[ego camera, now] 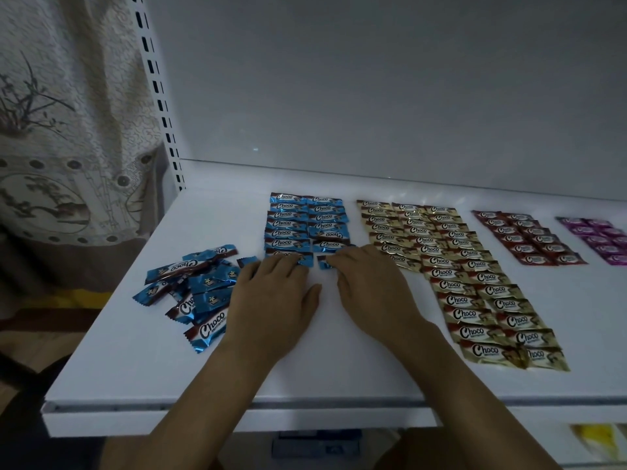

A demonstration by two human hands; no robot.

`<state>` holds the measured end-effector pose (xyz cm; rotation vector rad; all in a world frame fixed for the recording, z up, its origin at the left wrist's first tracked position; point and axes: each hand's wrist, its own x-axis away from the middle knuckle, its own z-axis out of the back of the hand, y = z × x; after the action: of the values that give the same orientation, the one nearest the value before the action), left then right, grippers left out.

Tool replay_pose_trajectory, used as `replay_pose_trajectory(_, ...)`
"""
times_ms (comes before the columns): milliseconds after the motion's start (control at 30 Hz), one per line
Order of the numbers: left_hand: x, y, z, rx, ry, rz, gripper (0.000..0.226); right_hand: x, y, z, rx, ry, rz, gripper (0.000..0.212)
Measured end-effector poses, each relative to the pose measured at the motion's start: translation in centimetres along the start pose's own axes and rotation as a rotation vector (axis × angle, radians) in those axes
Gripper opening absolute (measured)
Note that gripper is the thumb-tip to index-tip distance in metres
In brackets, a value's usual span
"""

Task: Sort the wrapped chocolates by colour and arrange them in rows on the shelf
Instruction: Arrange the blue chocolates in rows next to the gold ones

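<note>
Where the white shelf runs to its straight front edge, bare smooth board lies beneath both wrists and behind the rows.

Head view:
- Blue rows: two columns of glossy crimped foil wrappers, mid-shelf.
- Left hand: fingers fairly straight, close together, laid flat on the nearest wrapper of the left column.
- Right hand: fingers slightly bent, tips touching the nearest blue wrapper of the right column.
- Loose blue heap: jumbled, just left of the left hand, near the shelf's left edge.
- Gold rows, red rows, purple rows: to the right, with narrow bare lanes between.
- Slotted upright; patterned curtain.
</note>
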<state>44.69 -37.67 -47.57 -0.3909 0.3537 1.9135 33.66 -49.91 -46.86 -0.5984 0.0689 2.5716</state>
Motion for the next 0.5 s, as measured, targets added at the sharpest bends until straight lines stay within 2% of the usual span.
replay_pose_trajectory(200, 0.04, 0.01, -0.05, 0.0, 0.013, -0.003, 0.047, -0.59, -0.53, -0.24, -0.019, 0.093, 0.003, 0.036)
replay_pose_trajectory(367, -0.07, 0.02, -0.11, 0.008, 0.03, -0.012, 0.045, -0.52, -0.66, -0.78, -0.009, 0.08, -0.003, 0.033)
replay_pose_trajectory(500, -0.07, 0.0, -0.05, 0.022, 0.037, -0.02, 0.044, -0.39, -0.56, -0.96, -0.06, 0.094, 0.006, 0.038)
